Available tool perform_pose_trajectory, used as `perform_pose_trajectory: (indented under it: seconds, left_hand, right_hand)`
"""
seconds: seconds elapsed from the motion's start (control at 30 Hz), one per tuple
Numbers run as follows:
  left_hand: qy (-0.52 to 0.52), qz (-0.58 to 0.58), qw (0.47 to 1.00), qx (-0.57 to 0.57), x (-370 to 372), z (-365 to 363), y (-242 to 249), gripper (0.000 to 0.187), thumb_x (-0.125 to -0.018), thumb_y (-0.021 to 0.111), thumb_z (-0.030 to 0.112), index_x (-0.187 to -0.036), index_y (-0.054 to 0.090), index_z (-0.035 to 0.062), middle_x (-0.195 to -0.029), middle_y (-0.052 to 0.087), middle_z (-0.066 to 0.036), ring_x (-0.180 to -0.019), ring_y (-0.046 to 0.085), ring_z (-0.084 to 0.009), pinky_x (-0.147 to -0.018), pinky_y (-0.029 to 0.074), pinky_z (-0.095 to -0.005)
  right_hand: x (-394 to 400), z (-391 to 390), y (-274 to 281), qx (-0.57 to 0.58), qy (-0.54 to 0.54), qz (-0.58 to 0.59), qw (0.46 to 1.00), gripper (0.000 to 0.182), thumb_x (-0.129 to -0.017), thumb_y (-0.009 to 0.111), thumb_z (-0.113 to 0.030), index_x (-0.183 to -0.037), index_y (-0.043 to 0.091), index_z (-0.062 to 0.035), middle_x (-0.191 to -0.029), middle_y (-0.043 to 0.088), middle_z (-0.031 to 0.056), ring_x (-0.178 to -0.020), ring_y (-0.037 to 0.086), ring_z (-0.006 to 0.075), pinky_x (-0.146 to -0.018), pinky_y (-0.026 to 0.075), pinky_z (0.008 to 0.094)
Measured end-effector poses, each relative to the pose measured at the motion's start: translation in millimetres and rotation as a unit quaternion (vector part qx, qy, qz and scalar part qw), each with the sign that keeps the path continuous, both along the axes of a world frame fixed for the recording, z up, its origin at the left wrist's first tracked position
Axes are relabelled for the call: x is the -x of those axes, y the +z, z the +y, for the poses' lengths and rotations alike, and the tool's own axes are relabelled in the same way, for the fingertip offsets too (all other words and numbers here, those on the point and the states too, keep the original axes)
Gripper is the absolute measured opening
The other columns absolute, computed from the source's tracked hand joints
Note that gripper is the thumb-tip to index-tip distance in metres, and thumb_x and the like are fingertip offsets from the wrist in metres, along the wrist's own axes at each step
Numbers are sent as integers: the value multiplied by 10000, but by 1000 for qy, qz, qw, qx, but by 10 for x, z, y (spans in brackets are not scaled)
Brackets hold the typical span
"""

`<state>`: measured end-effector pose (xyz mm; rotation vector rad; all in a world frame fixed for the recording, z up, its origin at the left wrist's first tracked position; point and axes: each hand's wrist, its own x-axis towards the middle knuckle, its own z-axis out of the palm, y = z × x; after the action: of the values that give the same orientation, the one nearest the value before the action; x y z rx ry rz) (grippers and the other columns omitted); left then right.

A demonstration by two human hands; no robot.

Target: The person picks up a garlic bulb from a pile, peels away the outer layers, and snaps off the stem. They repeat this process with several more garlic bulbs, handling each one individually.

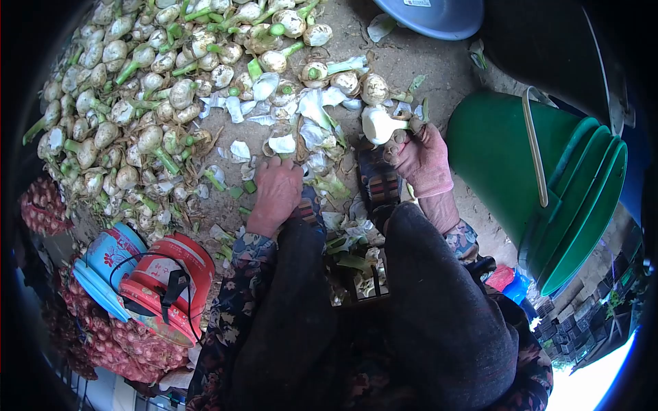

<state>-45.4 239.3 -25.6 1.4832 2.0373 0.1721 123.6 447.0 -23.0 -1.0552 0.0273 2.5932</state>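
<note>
Dark knee [419,240], smooth white bulb [376,125] beyond

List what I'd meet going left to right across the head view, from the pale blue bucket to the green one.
Pale blue bucket, red bucket, left hand, white bulb, right hand, green bucket.

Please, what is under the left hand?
Beside the left hand, white skin scraps and green stalk pieces lie on the ground. What is directly beneath the palm cannot be seen, because the hand covers it.
</note>
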Motion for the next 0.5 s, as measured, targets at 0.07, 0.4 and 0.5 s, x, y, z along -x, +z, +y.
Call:
perform_pose_trajectory:
  seconds: [0.07, 0.4, 0.5]
  left_hand:
    - [48, 15, 998, -23, 44, 43, 75, 182, -660, 618, 121, -824, 575, 54, -796, 514, -104, -823, 493, -267, -712, 403, -400]
    - [280, -451, 833, -154, -180, 788, 570, 262, -794, 669, 217, -899, 605, -15, -737, 615, -67, -671, 569, -108, -609, 453, -262]
    - [327, -502, 777, -190, -296, 887, 506, 219, -828, 630, 197, -912, 629, -5, -682, 605, -30, -621, 545, -74, -563, 442, -227]
  right_hand:
    - [-35, 24, -50, 4, 14, 58, 998, 334, -908, 332, -271, -1031, 476, 3, -828, 570, 191, -640, 567, 308, -534, 463, 399]
    - [228, 153, 681, -62, -20, 33, 997, 362, -869, 460, -312, -1114, 499, -48, -842, 562, 152, -622, 490, 237, -557, 429, 341]
    - [248, 16, 566, 1, -7, 48, 999, 252, -905, 321, -263, -929, 471, -61, -778, 574, 172, -673, 574, 303, -552, 465, 394]
